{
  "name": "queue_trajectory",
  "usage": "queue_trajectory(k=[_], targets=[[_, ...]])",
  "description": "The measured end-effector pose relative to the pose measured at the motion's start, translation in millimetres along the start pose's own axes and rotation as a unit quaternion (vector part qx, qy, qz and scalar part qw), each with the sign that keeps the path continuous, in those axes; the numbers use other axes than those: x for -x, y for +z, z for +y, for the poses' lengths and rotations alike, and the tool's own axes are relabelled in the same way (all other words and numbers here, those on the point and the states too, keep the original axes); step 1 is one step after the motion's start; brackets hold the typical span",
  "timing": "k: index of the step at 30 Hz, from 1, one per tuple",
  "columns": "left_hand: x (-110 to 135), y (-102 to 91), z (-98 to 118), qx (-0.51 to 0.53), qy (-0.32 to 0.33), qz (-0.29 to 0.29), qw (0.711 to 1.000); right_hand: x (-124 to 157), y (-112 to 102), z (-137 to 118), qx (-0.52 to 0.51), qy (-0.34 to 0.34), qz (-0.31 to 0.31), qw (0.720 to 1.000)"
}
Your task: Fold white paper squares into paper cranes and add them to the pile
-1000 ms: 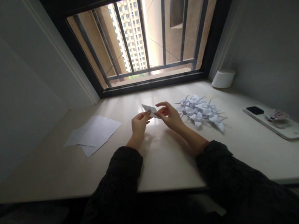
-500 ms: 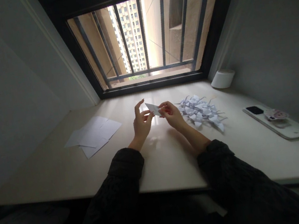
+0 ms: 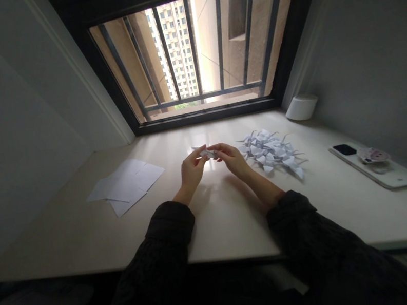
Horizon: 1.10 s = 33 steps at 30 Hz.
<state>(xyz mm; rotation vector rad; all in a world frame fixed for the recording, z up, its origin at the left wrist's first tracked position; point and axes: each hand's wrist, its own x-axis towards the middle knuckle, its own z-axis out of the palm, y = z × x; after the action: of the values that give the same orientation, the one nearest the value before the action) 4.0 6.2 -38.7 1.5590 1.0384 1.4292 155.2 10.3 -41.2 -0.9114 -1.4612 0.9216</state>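
A small piece of folded white paper (image 3: 209, 153) is held above the middle of the white tabletop (image 3: 223, 222). My left hand (image 3: 192, 169) pinches its left side between thumb and fingers. From the right, my right hand (image 3: 232, 159) grips the other side, thumb and fingertips close to those of the left. Most of the paper is covered by the fingers, with a thin tip showing at the upper left. Just right of my right hand lies a heap of folded white paper cranes (image 3: 270, 150).
Flat white paper sheets (image 3: 130, 183) lie overlapping on the left. A phone (image 3: 376, 168) with a round grip rests at the right. Behind it, a white cylindrical object (image 3: 302, 107) stands by the wall. A barred window (image 3: 205, 117) closes off the back.
The left fingers, raised and spread before, have come down onto the paper. Its flat diamond shape, visible earlier, is now mostly covered and looks bent or turned. Both hands are closer together.
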Motion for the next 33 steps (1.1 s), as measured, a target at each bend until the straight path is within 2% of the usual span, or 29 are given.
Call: queue_trajectory(k=[5, 10, 13, 17, 28, 33], targets=[[-0.4, 0.3, 6.5, 0.043, -0.019, 0.018, 0.999, 2.6, -0.9, -8.8, 0.024, -0.035, -0.015, 0.999], [0.9, 0.1, 12.9, 0.078, 0.018, -0.030, 0.996, 1.8, -2.5, -7.4, 0.008, -0.031, 0.015, 0.999], [0.2, -3.4, 14.6, 0.027, 0.046, -0.040, 0.998, 1.4, -2.9, -7.0, -0.014, -0.022, 0.009, 1.000], [-0.5, -7.8, 18.3, -0.056, 0.079, -0.015, 0.995, 1.5, -2.2, -8.0, -0.023, -0.018, 0.002, 1.000], [1.9, -10.1, 24.0, -0.110, 0.116, -0.002, 0.987, 2.1, -1.2, -10.1, -0.045, -0.010, 0.000, 0.999], [1.5, -9.7, 23.8, -0.101, 0.116, -0.001, 0.988, 1.6, -0.8, -10.5, -0.056, -0.006, 0.008, 0.998]])
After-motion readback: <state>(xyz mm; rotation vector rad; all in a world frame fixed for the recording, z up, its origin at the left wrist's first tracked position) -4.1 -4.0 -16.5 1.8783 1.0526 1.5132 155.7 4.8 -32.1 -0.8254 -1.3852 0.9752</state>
